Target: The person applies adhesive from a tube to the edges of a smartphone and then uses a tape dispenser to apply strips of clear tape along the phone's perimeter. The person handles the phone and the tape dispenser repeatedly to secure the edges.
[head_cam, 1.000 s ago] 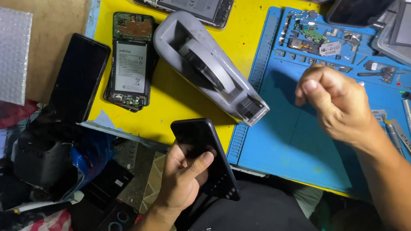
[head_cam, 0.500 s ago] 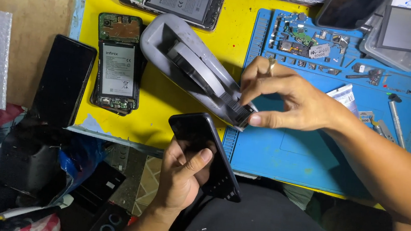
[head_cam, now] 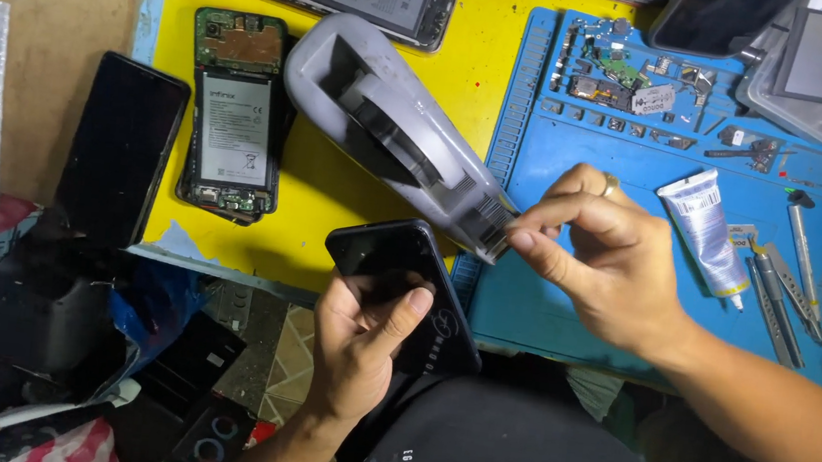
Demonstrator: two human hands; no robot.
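Grey plastic is forming the body of a tape dispenser [head_cam: 382, 118] that is lying aslant across the yellow mat [head_cam: 476, 77] and reaching toward the near edge of the surface. The right hand [head_cam: 599, 264] is meeting its cutter end, with thumb and forefinger pinching together on the tape end [head_cam: 503, 232] right at the blade, beside the left edge of the blue mat [head_cam: 614, 311].

The left hand [head_cam: 360, 347] is gripping a black phone [head_cam: 405, 291], fingers wrapping its underside and the thumb pressing across its dark face; the phone is hanging tilted past the near edge of the surface, just below the dispenser's tip, not touching it as far as can be told.

An opened phone [head_cam: 237, 109] with its battery showing is lying on the yellow mat toward the left edge, and a dark screen panel [head_cam: 123, 148] is resting just beside it on the bare wood. A white glue tube [head_cam: 707, 229] is lying on the blue mat near the right hand, with metal tools [head_cam: 799, 268] further toward the right edge. Small circuit parts [head_cam: 617, 75] are sitting along the far edge of the blue mat.
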